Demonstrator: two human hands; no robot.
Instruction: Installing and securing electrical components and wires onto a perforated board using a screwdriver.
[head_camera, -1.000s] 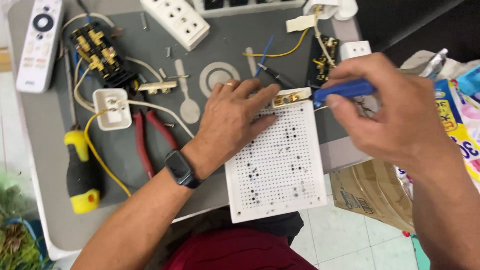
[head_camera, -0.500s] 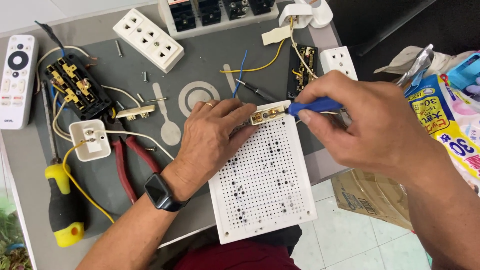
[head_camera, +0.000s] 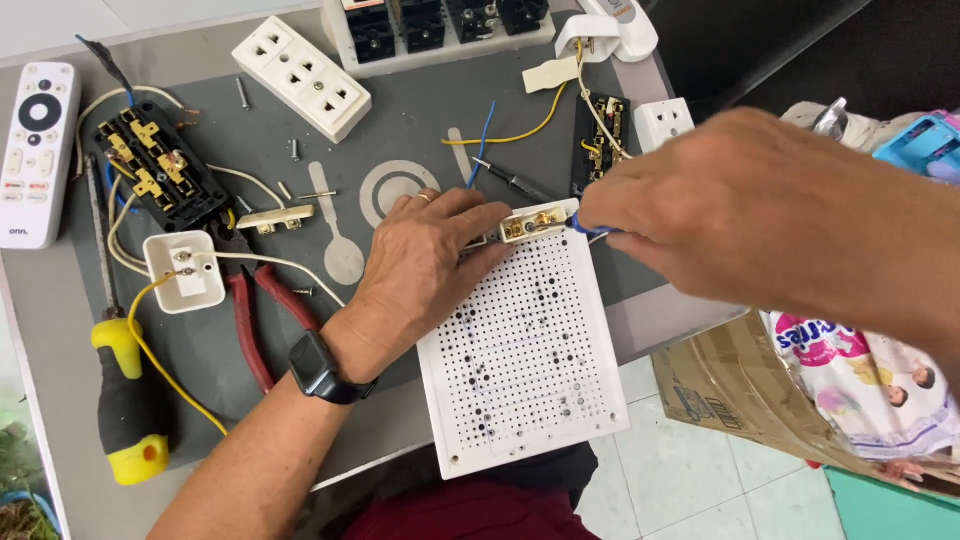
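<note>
A grey counter (head_camera: 60, 330) fills most of the view, with a darker grey mat (head_camera: 420, 120) laid over its middle and pale floor tiles showing past its near edge. Scattered on it are a white three-outlet socket block (head_camera: 300, 77), a white remote control (head_camera: 37, 152) at the far left, an opened black socket body with brass contacts (head_camera: 155, 180), red-handled pliers (head_camera: 255, 320), a yellow and black screwdriver (head_camera: 125, 415) and a small white square socket box (head_camera: 184, 270) trailing a yellow wire. A brown cardboard box (head_camera: 720, 385) stands on the floor to the right.

A white perforated plastic board (head_camera: 520, 350) lies over the counter's near edge. At its far edge sits a small cream socket insert with brass terminals (head_camera: 532, 224). The left hand (head_camera: 425, 265), with a dark smartwatch (head_camera: 322, 367) on its wrist, lies palm down on the board, its fingers pressed against the insert's left end, steadying it. The right hand (head_camera: 740, 210) reaches in from the right, its fingers pinched around a thin blue piece (head_camera: 585, 229) at the insert's right end.

The right hand covers nearly all of that blue piece, so I cannot tell whether it is a wire or a tool. The long socket strip (head_camera: 440, 25) at the far edge is cut off by the picture.
</note>
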